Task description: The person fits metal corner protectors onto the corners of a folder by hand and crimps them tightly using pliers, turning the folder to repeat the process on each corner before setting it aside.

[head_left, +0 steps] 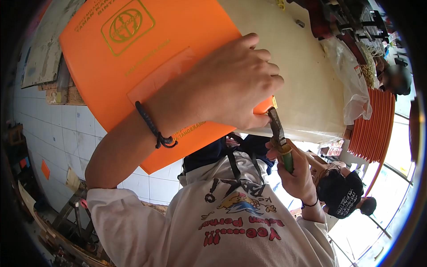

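Observation:
A large orange folder [100,75] with gold print lies tilted across the upper left of the head view. My left hand [242,84], with a dark cord bracelet at the wrist, reaches over it. Its fingers are curled round an orange edge or corner that shows between thumb and fingers. To the right, my right hand [294,174] is closed round a dark metal tool [276,127] with a green handle. The tool's upper end is beside the left thumb, at the orange edge; whether it touches is unclear.
A beige work surface [302,75] lies beyond the hands. Clear plastic [349,82] hangs at its right edge, beside a stack of orange sheets [373,124]. A person in a black shirt [340,191] is at lower right. A wooden frame [73,218] stands at lower left.

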Demonstrator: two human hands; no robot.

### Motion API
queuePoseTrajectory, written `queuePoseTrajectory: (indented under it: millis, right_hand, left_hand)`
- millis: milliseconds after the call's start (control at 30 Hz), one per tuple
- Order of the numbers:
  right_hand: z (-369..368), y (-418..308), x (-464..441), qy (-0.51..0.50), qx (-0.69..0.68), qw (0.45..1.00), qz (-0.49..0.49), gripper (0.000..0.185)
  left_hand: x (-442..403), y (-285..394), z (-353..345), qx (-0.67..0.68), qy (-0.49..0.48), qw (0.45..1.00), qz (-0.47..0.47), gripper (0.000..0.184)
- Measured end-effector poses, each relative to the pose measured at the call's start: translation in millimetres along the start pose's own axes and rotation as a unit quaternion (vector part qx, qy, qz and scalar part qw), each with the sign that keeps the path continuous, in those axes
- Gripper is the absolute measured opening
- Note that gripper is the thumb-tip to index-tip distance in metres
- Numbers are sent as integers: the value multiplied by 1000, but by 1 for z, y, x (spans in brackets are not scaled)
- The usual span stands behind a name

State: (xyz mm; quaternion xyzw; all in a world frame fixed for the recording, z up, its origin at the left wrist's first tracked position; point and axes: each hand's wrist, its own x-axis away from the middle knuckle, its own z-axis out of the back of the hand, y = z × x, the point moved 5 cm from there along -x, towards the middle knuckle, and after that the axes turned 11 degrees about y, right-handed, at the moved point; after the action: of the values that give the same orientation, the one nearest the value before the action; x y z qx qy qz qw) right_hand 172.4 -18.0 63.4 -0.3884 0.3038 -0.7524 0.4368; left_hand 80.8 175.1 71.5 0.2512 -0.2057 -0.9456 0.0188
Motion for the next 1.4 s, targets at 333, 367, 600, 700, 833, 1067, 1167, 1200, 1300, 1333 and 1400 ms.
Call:
queuePoseTrajectory:
  millis: [333,367,600,700,833,1067,1167,1200,1300,1333,1400]
  right_hand:
    - [-2,4,1,-1,-29,999,21,47]
    - [-2,3,0,-3,-21,1000,11,46]
    - [-2,6,0,-2,6,1000,8,44]
    - [-3,7,-2,0,27,998,50,41]
    - [-5,12,0,27,11,999,21,34]
    - [-4,7,-4,41,31,997,-55,19]
    - [-5,8,-7,17,68,995,-77,18]
    - [-4,9,-7,13,75,993,-95,18]
    - [-7,9,-9,14,88,990,-107,21]
    - [-8,9,-10,16,91,990,-102,22]
    - [-10,11,-11,33,77,995,-58,22]
  left_hand:
    - [0,-1,-1,4,-2,1000,2,31]
    - [0,-1,-1,2,-1,1000,1,31]
    - [-1,1,0,-21,11,1000,-4,27]
    - [-1,0,0,-20,11,1000,-4,27]
    - [-1,-1,-1,-18,4,1000,-3,33]
    - [-1,0,0,-21,1,1000,-10,53]
    - [-2,-1,-1,-32,-8,999,-6,55]
    - [-2,0,0,-32,-12,999,-2,55]
    - [-2,0,-1,-34,-12,999,0,56]
    - [-2,0,-2,-35,-11,999,-1,55]
    - [-2,0,-1,-36,-8,999,1,55]
